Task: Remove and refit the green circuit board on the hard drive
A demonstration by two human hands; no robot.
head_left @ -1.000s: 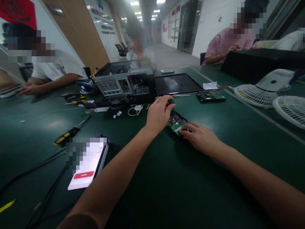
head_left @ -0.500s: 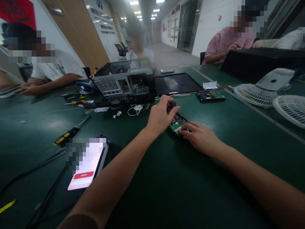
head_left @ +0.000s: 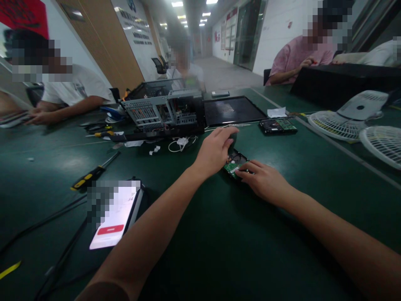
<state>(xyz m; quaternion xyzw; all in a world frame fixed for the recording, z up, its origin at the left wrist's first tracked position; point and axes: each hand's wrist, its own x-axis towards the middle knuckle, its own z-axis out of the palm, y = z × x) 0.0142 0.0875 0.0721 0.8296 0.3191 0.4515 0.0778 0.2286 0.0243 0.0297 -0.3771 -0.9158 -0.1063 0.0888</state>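
Note:
A hard drive (head_left: 235,162) lies circuit board up on the green table (head_left: 219,234), its green board partly showing. My left hand (head_left: 216,151) hovers over its far end with the fingers curled down over a dark tool handle, which is almost fully hidden under them. My right hand (head_left: 263,180) rests at the drive's near edge, its fingers stretched flat and their tips pressing on the board.
Behind the drive stand an open computer case (head_left: 163,109) and a black panel (head_left: 232,109). Further right are a second hard drive (head_left: 277,126) and white fan parts (head_left: 347,121). A screwdriver (head_left: 94,172), a lit phone (head_left: 114,217) and cables lie to the left. Other people sit around the table.
My left hand has turned and closed over the dark handle, its fingers now reaching further right and hiding it. My right hand and the drive have stayed put.

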